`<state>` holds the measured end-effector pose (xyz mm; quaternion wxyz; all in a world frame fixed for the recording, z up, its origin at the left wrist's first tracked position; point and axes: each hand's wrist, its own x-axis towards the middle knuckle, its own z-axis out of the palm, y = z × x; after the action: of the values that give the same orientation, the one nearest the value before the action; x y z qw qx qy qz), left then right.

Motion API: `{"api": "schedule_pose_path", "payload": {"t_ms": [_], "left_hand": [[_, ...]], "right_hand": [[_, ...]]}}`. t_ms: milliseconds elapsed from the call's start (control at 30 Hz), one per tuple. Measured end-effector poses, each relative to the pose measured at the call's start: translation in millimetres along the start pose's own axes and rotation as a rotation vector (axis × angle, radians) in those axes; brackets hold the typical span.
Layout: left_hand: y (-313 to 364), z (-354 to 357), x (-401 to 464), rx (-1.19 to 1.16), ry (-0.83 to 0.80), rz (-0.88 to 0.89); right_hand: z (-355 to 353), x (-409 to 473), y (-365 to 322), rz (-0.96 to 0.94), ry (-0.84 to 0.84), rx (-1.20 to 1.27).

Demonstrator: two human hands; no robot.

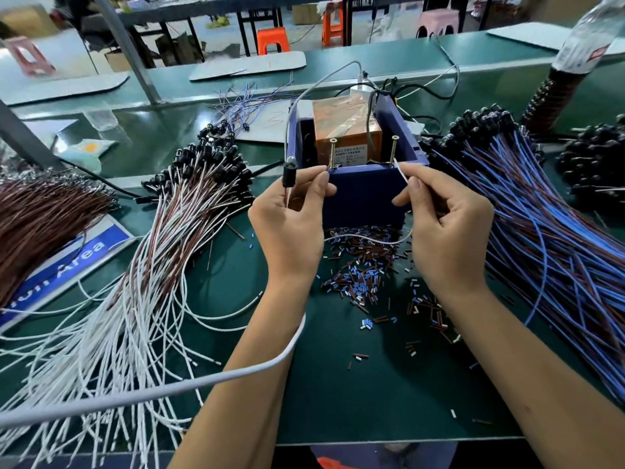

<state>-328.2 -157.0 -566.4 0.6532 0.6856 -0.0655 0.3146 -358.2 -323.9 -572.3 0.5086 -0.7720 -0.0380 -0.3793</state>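
A blue open box (363,194) stands on the green mat and holds an orange block (345,130). Two brass screws (333,152) rise from its front edge. My left hand (291,221) grips a small black LED holder (290,172) and pinches a wire end against the left screw. My right hand (446,225) pinches a white wire (402,176) whose tip touches the right screw (394,148). The wire loops down between both hands, in front of the box.
A pile of white and brown wired LEDs (162,265) lies at the left, a blue and brown wired pile (548,231) at the right. Cut insulation bits (365,275) litter the mat below the box. A grey cable (203,384) crosses my left forearm. A bottle (581,45) stands far right.
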Motion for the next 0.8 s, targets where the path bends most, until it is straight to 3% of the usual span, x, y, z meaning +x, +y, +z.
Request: {"api": "schedule_pose_path", "payload": {"t_ms": [800], "left_hand": [[9.4,1.1,-2.7,0.005,-0.022,-0.006]], "right_hand": [[4.0,2.2,0.6,0.062,-0.032,0.101]]}}
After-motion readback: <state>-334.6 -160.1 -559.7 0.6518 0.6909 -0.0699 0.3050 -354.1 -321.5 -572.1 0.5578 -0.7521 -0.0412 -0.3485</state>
